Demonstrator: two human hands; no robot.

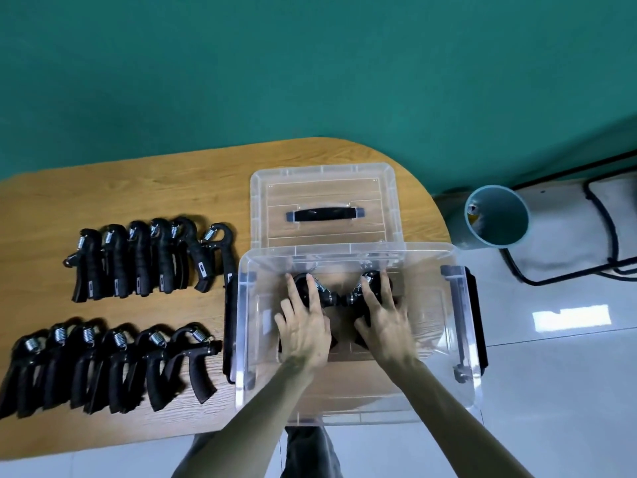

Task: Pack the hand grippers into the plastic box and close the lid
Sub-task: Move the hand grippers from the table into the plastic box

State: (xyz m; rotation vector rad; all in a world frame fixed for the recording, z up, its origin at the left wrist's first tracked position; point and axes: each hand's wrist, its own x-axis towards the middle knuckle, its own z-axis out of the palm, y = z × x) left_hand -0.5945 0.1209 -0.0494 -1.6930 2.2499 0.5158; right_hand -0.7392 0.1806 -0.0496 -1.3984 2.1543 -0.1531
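Two bare hands reach down into the clear plastic box [344,405], which stands at the near right end of the wooden table [138,188]. The left hand [303,326] lies flat on a black hand gripper [305,288] on the box floor, fingers spread and pressing down on it rather than curled round it. The right hand [387,322] does the same on a second hand gripper [374,282] just beside the first; the two meet nose to nose in the middle of the box, their springs pointing inward. Neither hand is closed round its piece.

The lid [322,201], clear with a dark handle, lies flat on the table just behind the box, touching its far rim. Dark latches hang on the left and right sides of the box.

Twelve more hand grippers wait on the table to the left of the box in two rows: a far row [144,260] of six and a near row [110,367] of six, each row packed closely, handles toward the person.

Off the table on the right, a blue bin [496,219] stands on the pale tiled floor [551,391].
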